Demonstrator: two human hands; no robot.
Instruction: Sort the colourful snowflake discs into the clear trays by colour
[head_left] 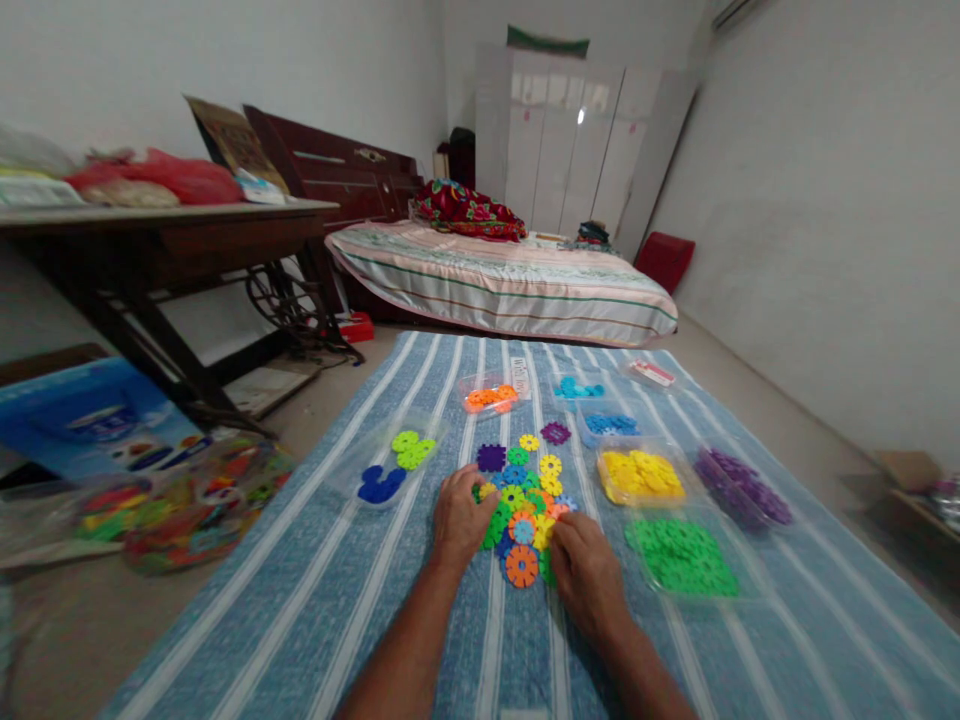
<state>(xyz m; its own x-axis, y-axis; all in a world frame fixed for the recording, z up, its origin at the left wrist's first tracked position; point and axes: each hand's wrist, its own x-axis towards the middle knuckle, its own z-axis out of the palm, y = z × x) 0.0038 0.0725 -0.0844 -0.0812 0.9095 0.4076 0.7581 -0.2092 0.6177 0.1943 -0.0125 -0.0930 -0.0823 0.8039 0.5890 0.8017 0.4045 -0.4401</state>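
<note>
A pile of notched plastic discs in mixed colours lies on the striped cloth, an orange disc [522, 566] at its near edge. At the pile's left side, my left hand [459, 515] has its fingers bent in around the discs, beside a green disc [495, 525]. My right hand [589, 575] is curled closed at the right side, its fingertips against a yellow disc [544, 532]. What either hand grips is hidden by the fingers. Beyond the pile lie a dark purple disc [491, 458] and another purple disc [556, 433].
On the right stand clear boxes of yellow discs [641, 476], green discs [682, 555], purple discs [742, 488] and blue discs [611, 424]. Orange discs [491, 398] sit in a far box. A left tray [345, 470] holds lime and dark blue discs. A bed [502, 285] stands beyond.
</note>
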